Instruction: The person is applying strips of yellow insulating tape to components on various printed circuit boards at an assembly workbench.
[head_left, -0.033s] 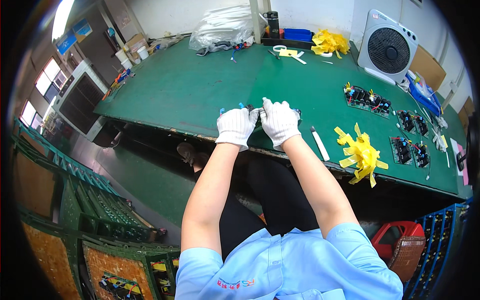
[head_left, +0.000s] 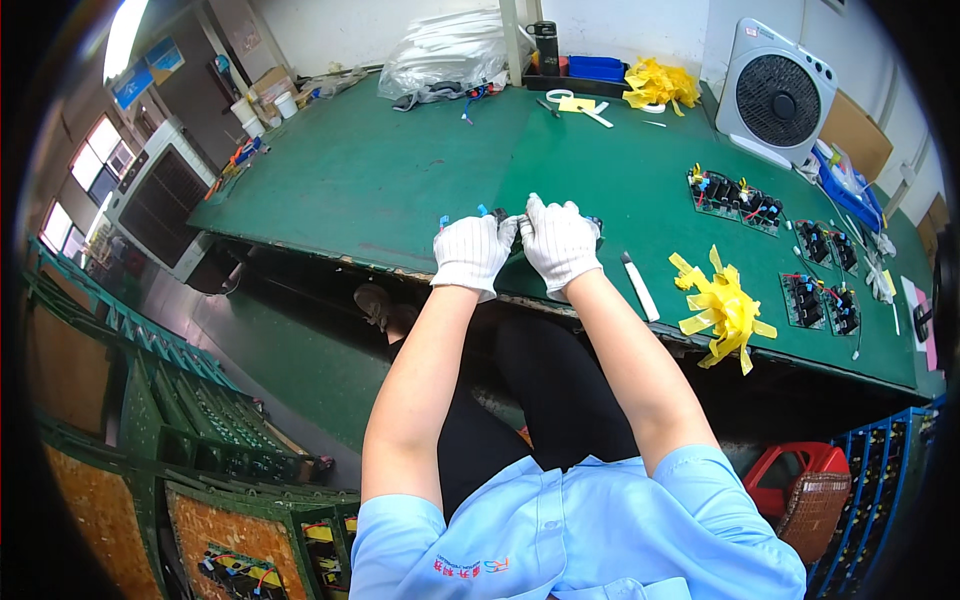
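Circuitry (head_left: 499, 214), mostly hidden, sits beneath and between left hand (head_left: 470, 252) and right hand (head_left: 559, 243), both curled closely around it.

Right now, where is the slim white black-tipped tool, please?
In the head view, the tool lies right of centre, between the white-gloved right hand and the nearer yellow strips.

Dark assembly (head_left: 499, 214), blue bits (head_left: 483, 210) showing, mostly hidden, near front edge of table (head_left: 390, 185).
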